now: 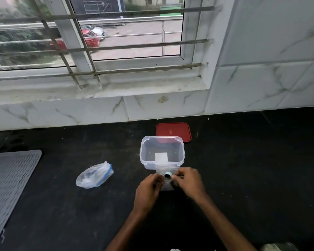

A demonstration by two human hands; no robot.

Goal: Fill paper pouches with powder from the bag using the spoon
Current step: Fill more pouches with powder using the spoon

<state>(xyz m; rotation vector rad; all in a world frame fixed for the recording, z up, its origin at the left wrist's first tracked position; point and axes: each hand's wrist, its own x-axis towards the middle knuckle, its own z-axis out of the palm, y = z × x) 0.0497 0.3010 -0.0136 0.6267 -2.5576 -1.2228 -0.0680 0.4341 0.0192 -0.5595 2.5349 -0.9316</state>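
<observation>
- Head view: both hands low at the middle of the black countertop [243,169], close together, just in front of the clear container [180,161].
- Left hand [149,189] and right hand [188,182] each pinching one side of the mouth of a small white paper pouch [166,187], fingertips nearly meeting over it.
- Small round blue-rimmed thing [167,175] between the fingertips at the pouch mouth; probably the spoon bowl or the opened mouth itself, too small to tell.
- No powder visible going in; cannot tell whether this pouch holds any yet.
- Second pouch [161,157] lying flat on the floor of the container; judged as one already done and dropped in, though its filling cannot be seen.
- Powder bag [94,175] lying on its side left of the container, well apart from the hands, untouched, some white powder inside.
- Red lid [173,132] flat behind the container, toward the back edge by the tiled wall; container open.
- Grey ribbed mat [11,176] at the left edge.
- Progress judged early to mid: likely one pouch done, one in hand being opened or closed.
- Left to do: scooping from the bag, filling, placing in the container; no spare empty pouches in sight.
</observation>
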